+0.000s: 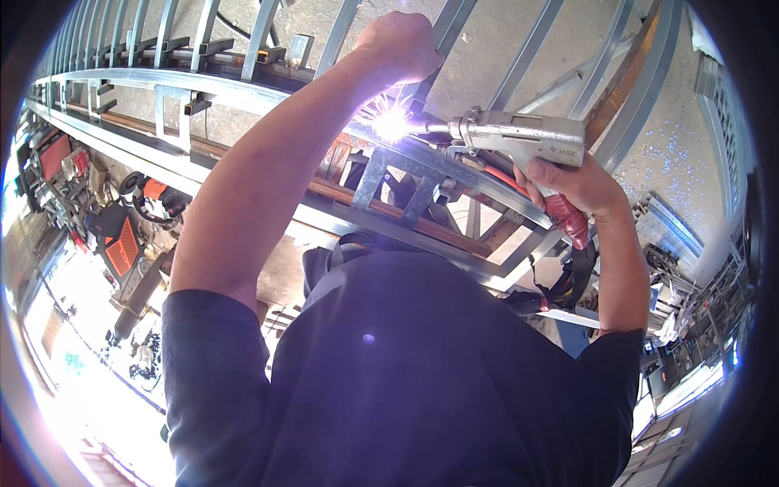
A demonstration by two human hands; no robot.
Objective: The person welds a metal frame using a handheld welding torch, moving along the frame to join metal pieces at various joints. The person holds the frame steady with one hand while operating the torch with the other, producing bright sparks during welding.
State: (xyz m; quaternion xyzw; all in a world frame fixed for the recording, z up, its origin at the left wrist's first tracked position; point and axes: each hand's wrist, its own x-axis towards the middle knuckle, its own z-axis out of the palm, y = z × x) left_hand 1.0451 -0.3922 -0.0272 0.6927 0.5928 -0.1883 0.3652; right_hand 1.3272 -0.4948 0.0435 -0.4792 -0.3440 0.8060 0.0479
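Note:
My right hand (580, 187) is wrapped round the grip of a silver-grey welding gun (519, 134), whose handle has red wrapping below. The gun's nozzle points left at a bright arc (393, 125), with sparks flying around it. The glare hides the exact joint, which lies on the edge of a long metal rail (454, 172). Beyond the arc, my left hand (398, 47) is closed in a fist at an upright metal bar (449, 32) that meets the rail near the glare. Its fingertips are hidden behind the hand.
More parallel metal bars (523, 61) run out from the rail on both sides. A cable (580, 272) hangs below the gun's handle. At the left lie tools and an orange-and-black object (122, 247); at the right, stacked metal pieces (669, 231) sit on the floor.

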